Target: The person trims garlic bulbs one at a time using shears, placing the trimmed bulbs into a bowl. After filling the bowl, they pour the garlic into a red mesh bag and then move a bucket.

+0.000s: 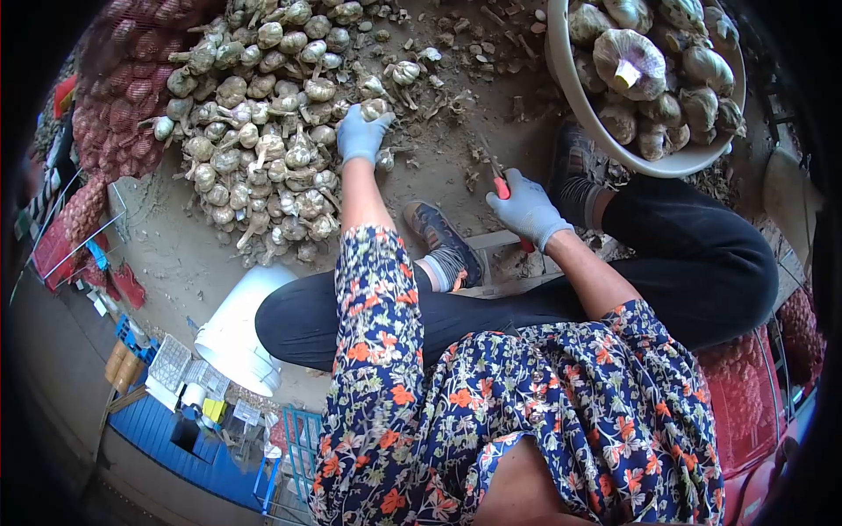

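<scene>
– Your left hand (359,138), gloved in grey, is curled narrow round a garlic bulb (374,109), at the right edge of the garlic pile (254,145).

– Is the bulb off the ground?

– You can't tell from above. It shows at your fingertips, on the side away from your body.

– Which way does its long axis run?

– It is too small and too covered to tell.

– And the other hand?

– Your right hand (529,209) is closed round a red-handled tool (501,188), well apart from the left. The blade points away from you and slightly left. From there the bulb lies to the left and a little farther out, so the gap is mostly sideways; your left hand is the one at the bulb.

– How far apart are the handles?

– Your palm hides that; I can't say.

– What else is about?

– A basin (667,167) full of larger bulbs is beyond your right hand, out to its right. A white bucket (237,324) is by your left knee.
</scene>
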A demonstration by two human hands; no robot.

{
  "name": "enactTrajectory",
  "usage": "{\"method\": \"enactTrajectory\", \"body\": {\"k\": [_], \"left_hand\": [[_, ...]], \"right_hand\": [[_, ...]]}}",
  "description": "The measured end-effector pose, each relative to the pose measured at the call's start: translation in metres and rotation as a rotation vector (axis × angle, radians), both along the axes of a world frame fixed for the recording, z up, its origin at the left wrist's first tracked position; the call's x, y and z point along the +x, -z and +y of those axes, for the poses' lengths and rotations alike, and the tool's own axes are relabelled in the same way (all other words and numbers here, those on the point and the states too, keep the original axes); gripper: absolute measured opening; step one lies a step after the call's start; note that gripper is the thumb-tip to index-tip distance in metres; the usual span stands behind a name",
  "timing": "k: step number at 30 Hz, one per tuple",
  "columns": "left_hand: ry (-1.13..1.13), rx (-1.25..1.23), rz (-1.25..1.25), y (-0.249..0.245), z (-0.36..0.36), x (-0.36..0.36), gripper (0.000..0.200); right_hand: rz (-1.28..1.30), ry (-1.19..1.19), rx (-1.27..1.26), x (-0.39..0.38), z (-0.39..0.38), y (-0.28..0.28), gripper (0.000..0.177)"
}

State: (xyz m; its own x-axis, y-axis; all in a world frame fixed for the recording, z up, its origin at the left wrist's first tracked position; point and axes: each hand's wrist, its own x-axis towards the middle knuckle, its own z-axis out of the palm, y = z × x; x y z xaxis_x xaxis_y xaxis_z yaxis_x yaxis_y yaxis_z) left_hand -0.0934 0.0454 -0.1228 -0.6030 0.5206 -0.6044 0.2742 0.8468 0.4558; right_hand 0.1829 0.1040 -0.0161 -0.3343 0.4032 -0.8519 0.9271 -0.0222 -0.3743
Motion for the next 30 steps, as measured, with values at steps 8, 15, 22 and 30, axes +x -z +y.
{"method": "enactTrajectory", "body": {"k": [8, 15, 22, 30], "left_hand": [[0.127, 0.579, -0.170, -0.083, -0.018, 0.041, 0.062], [0.265, 0.513, -0.030, -0.126, -0.037, 0.046, 0.071], [0.450, 0.503, 0.041, -0.139, -0.046, 0.043, 0.067], [0.470, 0.466, 0.127, -0.147, -0.041, 0.059, 0.065]], "right_hand": [[0.179, -0.379, 0.399, -0.021, 0.010, -0.029, 0.034], [0.185, -0.583, 0.586, -0.015, 0.007, -0.050, 0.042], [0.338, -0.599, 0.576, -0.002, -0.001, -0.045, 0.043], [0.229, -0.675, 0.443, -0.003, -0.001, -0.050, 0.040]]}}
